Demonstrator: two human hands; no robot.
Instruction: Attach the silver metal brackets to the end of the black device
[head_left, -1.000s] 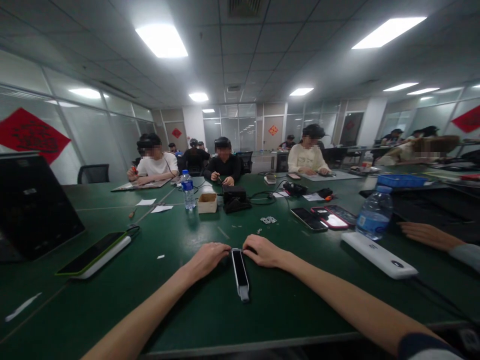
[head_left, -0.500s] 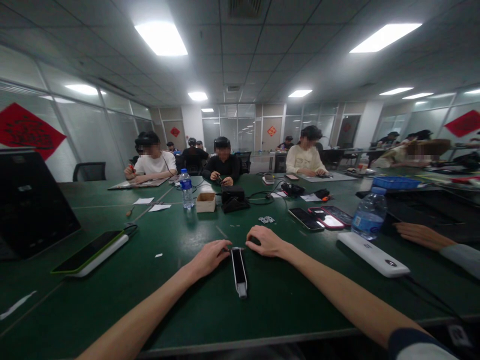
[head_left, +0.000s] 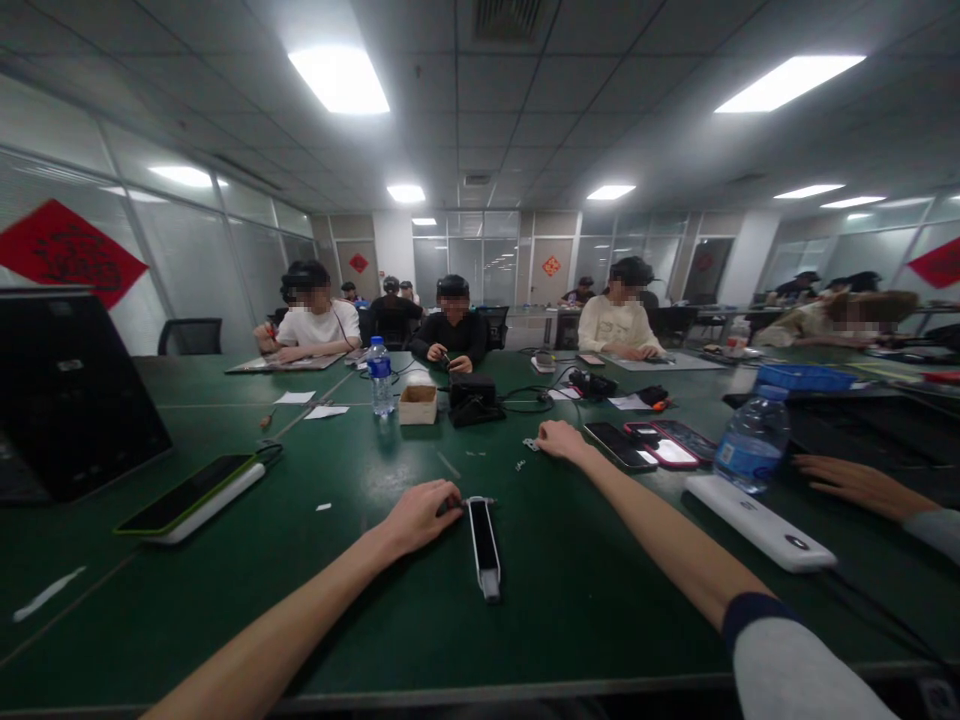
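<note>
A long, narrow device with a white frame and a dark middle lies lengthwise in front of me. My left hand rests at its upper left end, fingers curled together; whatever they hold is hidden. My right hand reaches farther out, its fingertips bent down at a cluster of small silvery metal pieces. The fingers partly cover these pieces, and I cannot make out what is between them. A smaller silvery bit lies just nearer to me.
Phones, a white power bank and a water bottle are on the right. Another person's hand lies beyond them. Ahead stand a small open box and another bottle; a green-edged phone lies left.
My right hand has moved away from the device, forward and right, to the small metal pieces. My left hand stays by the device's end. The view has shifted slightly.
</note>
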